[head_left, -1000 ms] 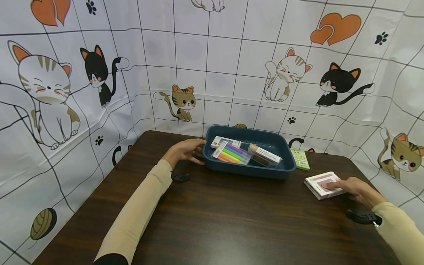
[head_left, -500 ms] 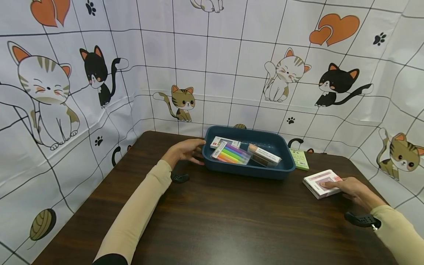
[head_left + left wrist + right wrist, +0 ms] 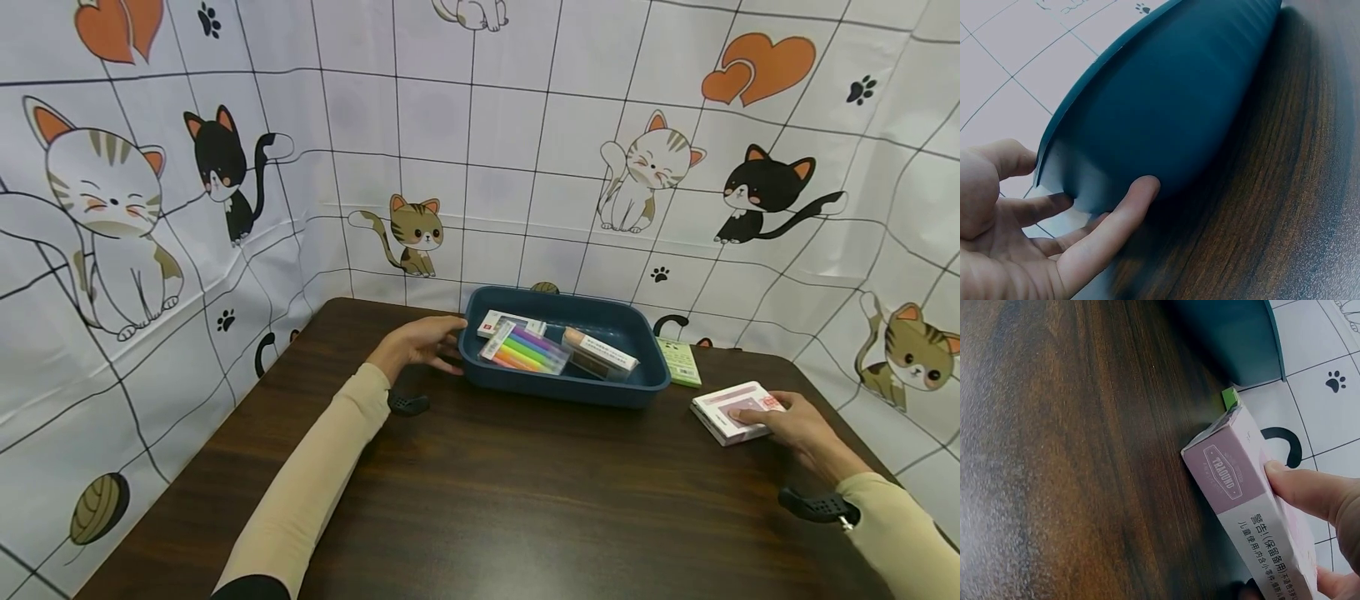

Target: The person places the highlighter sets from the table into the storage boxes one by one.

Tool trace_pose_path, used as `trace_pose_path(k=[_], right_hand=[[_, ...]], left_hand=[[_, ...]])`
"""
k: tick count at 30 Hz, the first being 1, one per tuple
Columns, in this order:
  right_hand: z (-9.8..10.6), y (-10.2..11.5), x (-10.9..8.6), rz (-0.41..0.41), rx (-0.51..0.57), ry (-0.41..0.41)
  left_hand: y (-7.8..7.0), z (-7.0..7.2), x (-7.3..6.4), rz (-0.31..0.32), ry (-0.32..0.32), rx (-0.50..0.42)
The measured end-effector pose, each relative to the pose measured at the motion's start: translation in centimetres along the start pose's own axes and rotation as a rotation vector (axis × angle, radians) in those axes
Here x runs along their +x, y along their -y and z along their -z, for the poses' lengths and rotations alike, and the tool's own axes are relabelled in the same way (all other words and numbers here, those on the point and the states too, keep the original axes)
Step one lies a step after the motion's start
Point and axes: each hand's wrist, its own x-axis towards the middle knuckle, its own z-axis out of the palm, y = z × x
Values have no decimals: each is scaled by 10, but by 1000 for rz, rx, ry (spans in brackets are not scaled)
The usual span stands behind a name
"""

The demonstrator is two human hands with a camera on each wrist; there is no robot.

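A dark blue plastic bin (image 3: pixel 555 387) stands at the back of the table. My left hand (image 3: pixel 423 340) holds its left end; in the left wrist view the thumb meets the rim and the fingers (image 3: pixel 1144 187) lie on the outer wall. Inside the bin are a clear pack of rainbow-coloured markers (image 3: pixel 525 348), a white box (image 3: pixel 495 321) and a long package with a white label (image 3: pixel 600 350). To the right of it, my right hand (image 3: pixel 802 429) grips a flat white-and-pink box (image 3: pixel 1225 465), thumb on top, its underside fingers mostly hidden.
A light green packet (image 3: pixel 680 362) lies between the bin's right end and the box. The dark wood table (image 3: pixel 525 500) meets white cat-printed sheeting (image 3: pixel 510 183) at the back and both sides.
The right hand and the box shift slightly, their far edge moving a little towards the back. The left hand and the bin keep their place.
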Motion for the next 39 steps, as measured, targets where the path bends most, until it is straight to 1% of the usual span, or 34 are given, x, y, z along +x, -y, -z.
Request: trace_pose_path(k=[2,6,13,16,21,24,29,33,37,39], right_hand=[[-2,0,0,-2,21,-39],[-4,-1,-2,20,80,-74],[-9,-6,-2,61,220,-79],[-11,-8,-1,55,249,-89],[-10,-10,-1,10,302,-98],[-9,-9,-2,-5,385,-104],[-4,-2,-6,-8,613,-95],[2,6,-10,10,748,-78],[10,18,-11,37,794,-62],[12,26,-10,46,796,-50]], left_hand=[[0,0,0,-2,0,-1],[1,1,0,-1,-2,0],[4,2,1,-2,9,-2],[5,2,1,2,5,-7],[6,2,3,14,-2,-11],[5,2,3,12,2,-12],[2,2,3,8,-1,-10],[0,2,1,16,1,-16],[0,2,1,16,6,-22],[0,2,0,15,3,-21]])
